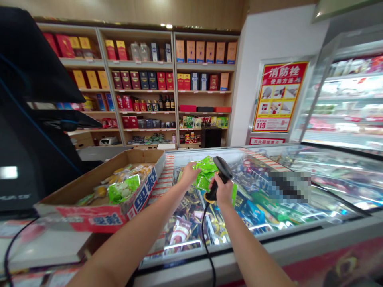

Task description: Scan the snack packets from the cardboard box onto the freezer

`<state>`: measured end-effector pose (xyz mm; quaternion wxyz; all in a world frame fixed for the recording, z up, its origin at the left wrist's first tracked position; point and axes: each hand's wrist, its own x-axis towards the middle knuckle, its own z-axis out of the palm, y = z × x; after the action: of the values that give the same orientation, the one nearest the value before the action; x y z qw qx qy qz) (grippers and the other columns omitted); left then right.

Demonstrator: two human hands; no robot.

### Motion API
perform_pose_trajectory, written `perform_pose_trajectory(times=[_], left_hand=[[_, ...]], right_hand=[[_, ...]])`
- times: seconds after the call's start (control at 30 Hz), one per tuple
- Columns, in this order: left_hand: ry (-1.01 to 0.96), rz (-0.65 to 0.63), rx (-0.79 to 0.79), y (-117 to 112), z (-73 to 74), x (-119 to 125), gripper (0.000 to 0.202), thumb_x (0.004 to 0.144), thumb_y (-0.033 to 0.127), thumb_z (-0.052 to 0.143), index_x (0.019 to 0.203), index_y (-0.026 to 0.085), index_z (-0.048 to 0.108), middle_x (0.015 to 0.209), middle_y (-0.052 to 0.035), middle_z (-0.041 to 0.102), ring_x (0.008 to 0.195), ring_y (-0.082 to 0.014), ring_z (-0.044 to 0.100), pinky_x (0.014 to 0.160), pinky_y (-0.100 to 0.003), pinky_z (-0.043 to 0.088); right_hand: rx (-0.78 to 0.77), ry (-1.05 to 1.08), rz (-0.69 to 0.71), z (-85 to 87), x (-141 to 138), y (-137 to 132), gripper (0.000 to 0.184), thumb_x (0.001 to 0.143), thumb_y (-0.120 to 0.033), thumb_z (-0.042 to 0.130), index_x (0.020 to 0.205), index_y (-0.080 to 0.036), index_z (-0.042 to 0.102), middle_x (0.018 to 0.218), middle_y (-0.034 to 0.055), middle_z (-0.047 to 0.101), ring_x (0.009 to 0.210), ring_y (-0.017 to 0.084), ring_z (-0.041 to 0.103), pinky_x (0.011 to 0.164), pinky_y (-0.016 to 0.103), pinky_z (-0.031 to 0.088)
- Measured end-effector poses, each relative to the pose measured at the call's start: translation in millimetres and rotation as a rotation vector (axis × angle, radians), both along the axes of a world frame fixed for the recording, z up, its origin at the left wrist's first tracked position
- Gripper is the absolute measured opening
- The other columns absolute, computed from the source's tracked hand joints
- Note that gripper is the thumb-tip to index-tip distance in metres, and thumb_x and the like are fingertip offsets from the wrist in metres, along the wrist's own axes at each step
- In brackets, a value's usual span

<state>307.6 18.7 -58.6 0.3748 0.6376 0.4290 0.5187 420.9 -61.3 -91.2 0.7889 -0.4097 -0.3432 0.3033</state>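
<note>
Left hand (189, 174) closed on green snack packets (206, 172), which sit just beside the corded barcode scanner (222, 168) gripped in the right hand (223, 191) (both over the glass-topped freezer (269, 242), centre frame).

The person's left hand (189, 174) reaches out with its fingers against the side of a bunch of bright green foil packets (206, 172), pinching the crinkled, shiny bags together. The bunch hangs in the air just above the glass lid of a chest freezer (191, 158), and its lower packets sit close to the right hand (223, 190). That hand wraps around the grip of a black handheld barcode scanner (222, 169), which tilts upward with its rounded head beside the packets. A yellow ring shows at the foot of the scanner, and a thin black cable (204, 231) drops from there toward the freezer's front edge.
</note>
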Motion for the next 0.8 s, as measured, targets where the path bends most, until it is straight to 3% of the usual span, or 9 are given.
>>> perform_pose_trajectory(times=[0.07, 0.13, 0.27, 0.33, 0.4, 0.53, 0.6, 0.7, 0.8], left_hand=[[0.098, -0.015, 0.112, -14.9, 16.6, -32.2, 0.027, 0.064, 0.021, 0.078, 0.090, 0.018, 0.074, 0.112, -0.0123, 0.073, 0.106, -0.0270, 0.067, 0.096, -0.039, 0.050], [0.199, -0.015, 0.221, -27.1, 39.2, -76.4, 0.025, 0.064, 0.023, 0.077, 0.089, 0.020, 0.076, 0.115, -0.0104, 0.073, 0.106, -0.0268, 0.067, 0.095, -0.037, 0.050], [0.506, 0.116, 0.249, -30.9, 80.5, -182.3, 0.018, 0.058, 0.022, 0.073, 0.076, 0.021, 0.075, 0.083, -0.0065, 0.076, 0.083, -0.0261, 0.069, 0.079, -0.033, 0.052], [0.692, 0.159, 0.201, -24.3, 86.5, -228.1, 0.019, 0.049, 0.021, 0.074, 0.068, 0.022, 0.072, 0.074, -0.0047, 0.074, 0.075, -0.0249, 0.067, 0.071, -0.030, 0.049], [0.843, 0.153, 0.086, -17.4, 80.7, -260.5, 0.021, 0.041, 0.019, 0.075, 0.061, 0.023, 0.069, 0.066, -0.0023, 0.072, 0.066, -0.0231, 0.065, 0.063, -0.028, 0.046], [1.049, 0.193, -0.120, -15.3, 58.9, -286.6, 0.023, 0.036, 0.016, 0.077, 0.049, 0.023, 0.060, 0.052, 0.0009, 0.062, 0.056, -0.0205, 0.058, 0.058, -0.028, 0.039], [1.133, 0.227, -0.139, -20.6, 57.5, -289.1, 0.025, 0.039, 0.017, 0.079, 0.045, 0.023, 0.055, 0.049, 0.0017, 0.057, 0.054, -0.0195, 0.054, 0.058, -0.028, 0.036], [1.137, 0.252, -0.036, -34.0, 72.8, -286.4, 0.026, 0.045, 0.018, 0.078, 0.048, 0.022, 0.053, 0.052, 0.0022, 0.056, 0.057, -0.0194, 0.053, 0.060, -0.028, 0.034], [0.995, 0.386, 0.221, -52.0, 94.1, -268.7, 0.018, 0.057, 0.021, 0.075, 0.062, 0.022, 0.058, 0.062, 0.0007, 0.061, 0.065, -0.0206, 0.056, 0.064, -0.027, 0.036]], right_hand=[[-0.014, -0.043, 0.011, -1.3, -0.7, -0.8, 0.033, 0.069, -0.049, 0.074, 0.059, -0.024, 0.056, 0.048, -0.0004, 0.056, 0.040, 0.020, 0.053, 0.043, 0.033, 0.043], [-0.027, -0.081, 0.041, -2.2, -2.4, -2.4, 0.032, 0.070, -0.050, 0.073, 0.059, -0.024, 0.056, 0.047, 0.0000, 0.056, 0.040, 0.020, 0.053, 0.043, 0.034, 0.044], [-0.043, -0.164, 0.130, -2.5, -7.8, -7.0, 0.029, 0.073, -0.048, 0.073, 0.063, -0.026, 0.058, 0.049, 0.0004, 0.058, 0.042, 0.021, 0.054, 0.047, 0.036, 0.047], [-0.058, -0.206, 0.131, -2.0, -10.1, -8.6, 0.031, 0.073, -0.050, 0.073, 0.062, -0.026, 0.057, 0.049, 0.0007, 0.058, 0.043, 0.022, 0.056, 0.048, 0.036, 0.047], [-0.074, -0.222, 0.118, -1.6, -10.9, -8.9, 0.032, 0.072, -0.051, 0.073, 0.062, -0.026, 0.056, 0.049, 0.0008, 0.058, 0.043, 0.022, 0.057, 0.048, 0.036, 0.047], [-0.073, -0.236, 0.099, -2.3, -9.1, -6.9, 0.031, 0.071, -0.050, 0.072, 0.062, -0.026, 0.055, 0.048, -0.0006, 0.057, 0.041, 0.021, 0.053, 0.047, 0.034, 0.044], [-0.068, -0.256, 0.089, -2.8, -8.0, -6.2, 0.032, 0.072, -0.049, 0.071, 0.058, -0.026, 0.054, 0.047, -0.0008, 0.056, 0.041, 0.019, 0.052, 0.046, 0.034, 0.043], [-0.061, -0.252, 0.082, -1.9, -7.8, -6.8, 0.032, 0.071, -0.049, 0.071, 0.056, -0.026, 0.054, 0.048, -0.0009, 0.056, 0.041, 0.019, 0.050, 0.046, 0.034, 0.043], [-0.056, -0.232, 0.086, 1.1, -9.0, -8.9, 0.030, 0.070, -0.048, 0.073, 0.059, -0.025, 0.055, 0.048, -0.0015, 0.055, 0.041, 0.018, 0.049, 0.046, 0.033, 0.043]])
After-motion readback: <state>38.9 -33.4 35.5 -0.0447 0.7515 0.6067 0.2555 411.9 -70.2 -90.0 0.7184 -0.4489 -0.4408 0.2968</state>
